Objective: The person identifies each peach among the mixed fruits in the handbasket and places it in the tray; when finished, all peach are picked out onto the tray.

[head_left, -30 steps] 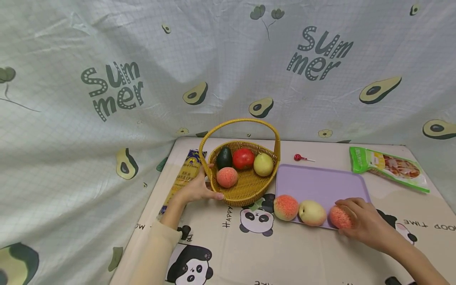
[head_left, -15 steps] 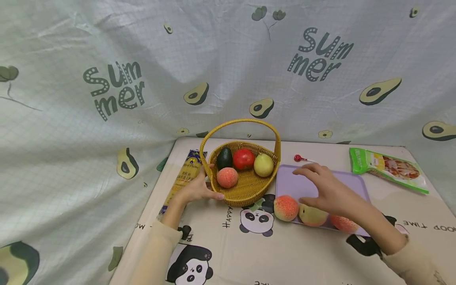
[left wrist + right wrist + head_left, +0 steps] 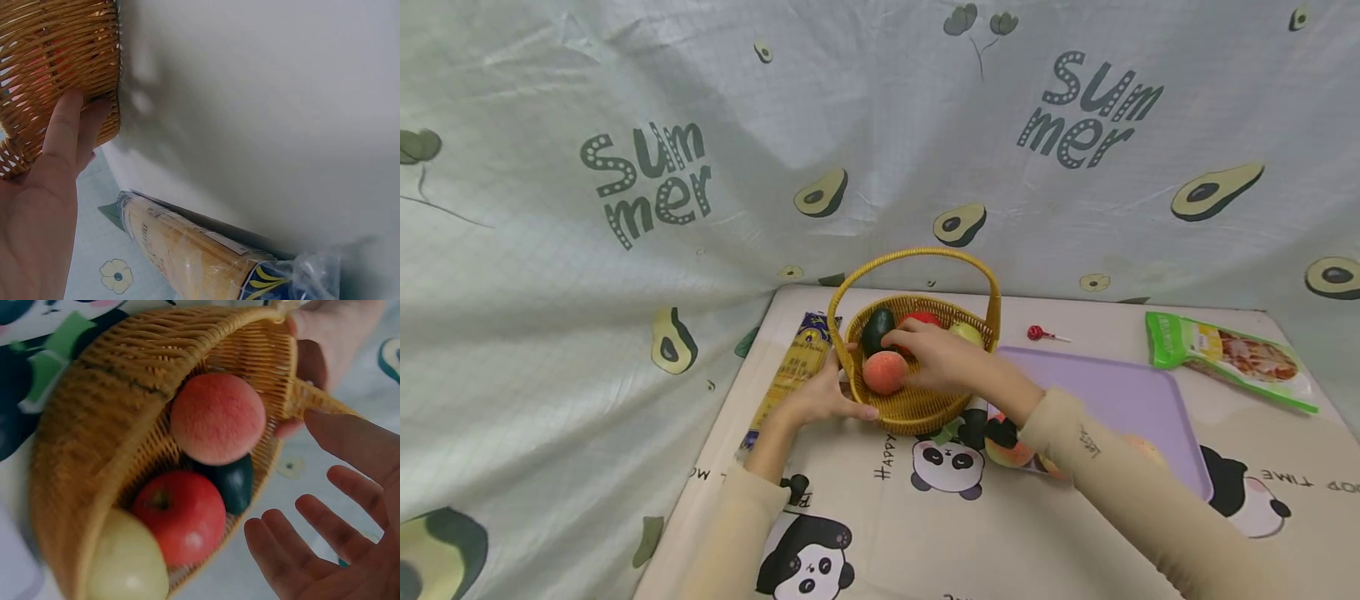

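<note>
My left hand (image 3: 826, 396) holds the left side of a wicker basket (image 3: 913, 414), its thumb at the rim and straight-looking fingers against the outer wall (image 3: 65, 125). Inside lie a peach (image 3: 885, 372), a dark green avocado (image 3: 876, 333), a red apple (image 3: 181, 515) and a yellow-green pear (image 3: 125, 559). Over the basket's opening hovers my right hand (image 3: 942, 354), close to the peach. In the right wrist view its fingers are spread with nothing between them, apart from the peach. From the head, the right hand partly hides the apple and pear.
Right of the basket, a purple tray (image 3: 1105, 383) has fruits along its near edge, including a peach (image 3: 1009, 452), partly hidden by my right sleeve. A lollipop (image 3: 1037, 332) and green food packet (image 3: 1232, 358) lie behind. A pasta packet (image 3: 790, 375) lies left.
My right hand has left the peach at the tray's right end, crossed leftward over the tray and reached the basket without carrying anything. My left hand has stayed at the basket.
</note>
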A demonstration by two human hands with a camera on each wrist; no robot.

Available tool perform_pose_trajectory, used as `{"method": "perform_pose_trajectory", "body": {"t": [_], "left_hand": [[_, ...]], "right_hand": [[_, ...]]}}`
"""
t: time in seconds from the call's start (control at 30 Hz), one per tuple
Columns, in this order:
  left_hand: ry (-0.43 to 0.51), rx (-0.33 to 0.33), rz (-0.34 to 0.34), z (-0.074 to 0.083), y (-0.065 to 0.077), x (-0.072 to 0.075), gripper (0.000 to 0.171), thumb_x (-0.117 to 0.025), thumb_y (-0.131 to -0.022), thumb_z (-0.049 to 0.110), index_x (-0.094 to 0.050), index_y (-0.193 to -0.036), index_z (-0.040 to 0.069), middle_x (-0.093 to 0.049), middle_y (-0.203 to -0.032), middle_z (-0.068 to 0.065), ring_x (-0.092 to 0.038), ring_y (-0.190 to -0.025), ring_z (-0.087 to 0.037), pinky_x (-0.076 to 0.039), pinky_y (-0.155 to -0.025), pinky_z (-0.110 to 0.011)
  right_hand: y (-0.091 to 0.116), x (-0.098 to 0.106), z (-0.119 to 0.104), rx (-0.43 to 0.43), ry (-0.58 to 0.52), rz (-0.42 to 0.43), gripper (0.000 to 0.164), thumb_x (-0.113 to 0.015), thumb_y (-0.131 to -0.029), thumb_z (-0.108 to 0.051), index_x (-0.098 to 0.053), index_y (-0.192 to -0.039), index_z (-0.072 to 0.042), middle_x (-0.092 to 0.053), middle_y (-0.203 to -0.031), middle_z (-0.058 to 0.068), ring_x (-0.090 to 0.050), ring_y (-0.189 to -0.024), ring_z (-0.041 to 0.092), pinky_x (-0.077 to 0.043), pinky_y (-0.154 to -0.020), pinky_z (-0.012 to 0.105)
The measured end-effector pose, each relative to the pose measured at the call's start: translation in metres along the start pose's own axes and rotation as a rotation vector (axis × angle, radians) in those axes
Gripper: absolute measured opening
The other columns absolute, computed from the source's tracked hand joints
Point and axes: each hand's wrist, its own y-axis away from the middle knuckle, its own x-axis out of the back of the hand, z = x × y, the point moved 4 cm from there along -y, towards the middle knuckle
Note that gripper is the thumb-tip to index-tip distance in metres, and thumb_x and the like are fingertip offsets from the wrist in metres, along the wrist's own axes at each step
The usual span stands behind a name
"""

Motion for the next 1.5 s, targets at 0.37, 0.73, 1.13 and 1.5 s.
{"method": "perform_pose_trajectory", "body": {"t": [0.37, 0.73, 1.13, 1.5], "left_hand": [[0.020, -0.067, -0.001, 0.001, 0.000, -0.002, 0.144, -0.095, -0.076, 0.026, 0.020, -0.164, 0.028, 0.008, -0.176, -0.004, -0.014, -0.162, -0.030, -0.022, -0.130, -0.053], [0.004, -0.025, 0.016, 0.003, 0.001, -0.003, 0.133, -0.095, -0.075, 0.027, 0.000, -0.167, 0.019, -0.016, -0.172, -0.009, -0.023, -0.159, -0.032, -0.024, -0.129, -0.055], [-0.010, 0.015, 0.025, 0.001, 0.002, -0.002, 0.142, -0.097, -0.073, 0.033, 0.009, -0.166, 0.021, -0.016, -0.173, -0.011, -0.021, -0.160, -0.035, -0.022, -0.129, -0.057], [-0.021, -0.024, 0.032, 0.003, 0.000, -0.002, 0.150, -0.098, -0.070, 0.034, 0.019, -0.163, 0.034, -0.008, -0.176, -0.010, -0.011, -0.162, -0.036, -0.015, -0.129, -0.060]], "right_hand": [[-0.060, -0.042, -0.008, -0.076, 0.056, -0.179, 0.071, -0.079, -0.091, -0.013, -0.050, -0.155, -0.022, -0.059, -0.137, 0.016, -0.063, -0.111, 0.027, -0.060, -0.098, 0.044], [-0.058, -0.057, 0.000, -0.035, 0.115, -0.114, 0.053, -0.081, -0.091, -0.016, -0.064, -0.141, -0.014, -0.062, -0.131, 0.018, -0.062, -0.116, 0.041, -0.055, -0.105, 0.054], [-0.024, -0.024, 0.007, 0.063, 0.054, 0.054, 0.051, -0.085, -0.085, -0.016, -0.067, -0.133, -0.014, -0.061, -0.128, 0.010, -0.059, -0.114, 0.030, -0.058, -0.098, 0.045], [0.073, 0.035, 0.031, 0.148, 0.027, 0.292, 0.059, -0.092, -0.074, -0.007, -0.069, -0.127, -0.011, -0.064, -0.129, 0.014, -0.061, -0.116, 0.037, -0.060, -0.093, 0.048]]}}
